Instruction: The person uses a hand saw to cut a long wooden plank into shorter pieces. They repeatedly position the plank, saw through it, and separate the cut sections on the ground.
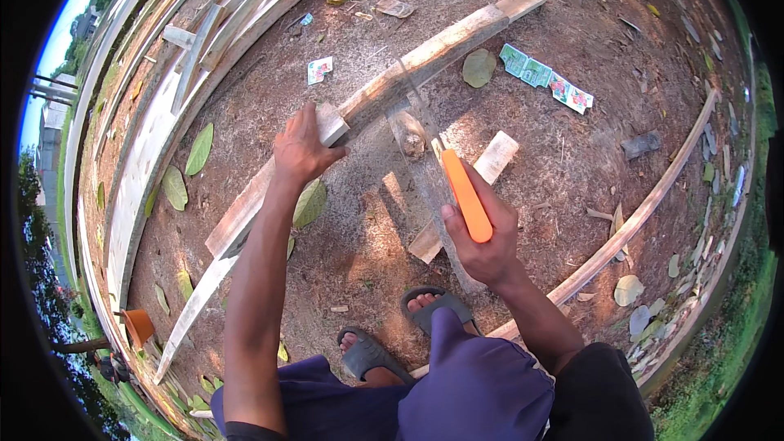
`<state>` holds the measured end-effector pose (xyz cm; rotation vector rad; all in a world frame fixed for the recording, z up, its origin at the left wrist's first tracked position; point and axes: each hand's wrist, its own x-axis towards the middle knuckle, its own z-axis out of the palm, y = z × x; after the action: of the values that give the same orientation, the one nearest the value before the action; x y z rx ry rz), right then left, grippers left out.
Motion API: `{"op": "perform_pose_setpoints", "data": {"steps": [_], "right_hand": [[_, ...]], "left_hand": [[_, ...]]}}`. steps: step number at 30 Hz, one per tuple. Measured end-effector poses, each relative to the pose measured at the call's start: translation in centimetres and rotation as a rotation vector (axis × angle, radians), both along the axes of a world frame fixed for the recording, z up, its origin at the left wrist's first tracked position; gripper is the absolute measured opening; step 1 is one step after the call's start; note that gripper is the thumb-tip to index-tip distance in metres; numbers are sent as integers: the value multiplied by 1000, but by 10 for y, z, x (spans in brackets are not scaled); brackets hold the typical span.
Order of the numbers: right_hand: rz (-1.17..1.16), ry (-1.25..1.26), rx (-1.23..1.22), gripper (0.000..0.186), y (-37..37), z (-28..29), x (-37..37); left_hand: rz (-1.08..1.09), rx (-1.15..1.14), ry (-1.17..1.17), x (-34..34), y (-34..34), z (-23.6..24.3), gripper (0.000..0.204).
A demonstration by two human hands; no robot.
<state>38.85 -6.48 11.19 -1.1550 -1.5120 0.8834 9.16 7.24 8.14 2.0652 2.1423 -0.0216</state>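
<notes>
My right hand (486, 233) is wrapped around the orange handle of a handsaw (467, 196). Its thin blade runs up and leftward, lying across a rough wooden beam (441, 49). The beam slants from the middle toward the far right, over what looks like a longer plank (241, 208) that sticks out at both ends. My left hand (306, 147) grips the wood just beyond the beam's near end, fingers over it and thumb to the right. Beneath the saw, a weathered board (425, 167) and a short wood piece (496, 157) cross on the ground.
Long boards (147, 171) curve along the left, with short offcuts on them. A narrow strip of wood (629, 229) runs along the right. Colourful printed papers (535, 73), large leaves (198, 149) and an orange-brown pot (137, 327) lie about. My sandalled feet (371, 355) are below.
</notes>
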Motion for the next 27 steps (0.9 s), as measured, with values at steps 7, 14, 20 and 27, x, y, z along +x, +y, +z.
{"op": "perform_pose_setpoints", "data": {"steps": [7,14,20,27], "right_hand": [[111,115,-246,49,16,-41,-36],[116,168,-327,48,10,-45,-40],[161,145,-286,48,6,-31,-27],[137,145,-381,46,35,-28,-55]], "left_hand": [[90,-52,49,11,5,-7,68],[132,-88,33,9,10,-8,67],[113,-145,36,8,15,-2,65],[104,-94,42,7,13,-9,67]]}}
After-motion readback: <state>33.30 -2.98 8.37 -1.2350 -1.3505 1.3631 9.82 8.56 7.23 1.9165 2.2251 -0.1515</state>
